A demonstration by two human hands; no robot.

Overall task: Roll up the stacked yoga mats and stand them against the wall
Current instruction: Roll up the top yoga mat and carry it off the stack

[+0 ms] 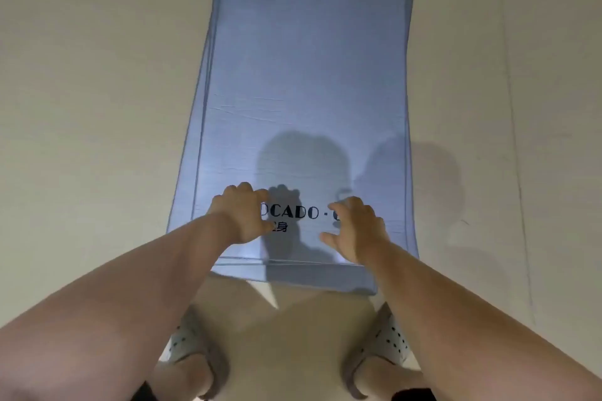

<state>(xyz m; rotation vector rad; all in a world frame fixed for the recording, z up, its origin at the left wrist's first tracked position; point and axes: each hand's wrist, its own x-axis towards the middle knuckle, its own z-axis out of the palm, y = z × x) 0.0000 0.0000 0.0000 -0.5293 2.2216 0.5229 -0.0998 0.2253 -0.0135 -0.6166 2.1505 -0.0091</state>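
Footwear: left clog [182,343] white, rounded toe, upper perforated with small dark round holes, grey rim round foot opening. Beside left clog: right clog [392,340], same white shell, same dotted holes. Beyond left clog: left hand [242,215], right hand [356,231], forearms [130,283] bare. Just behind left clog: dark garment edge [143,392].

Two blue yoga mats can be counted, a top mat [303,75] and a lower mat [309,280] edging out beneath it, plus two bare hands, the left hand [242,215] and right hand [356,231], and two white dotted slippers, a left slipper [182,340] and right slipper [395,338].
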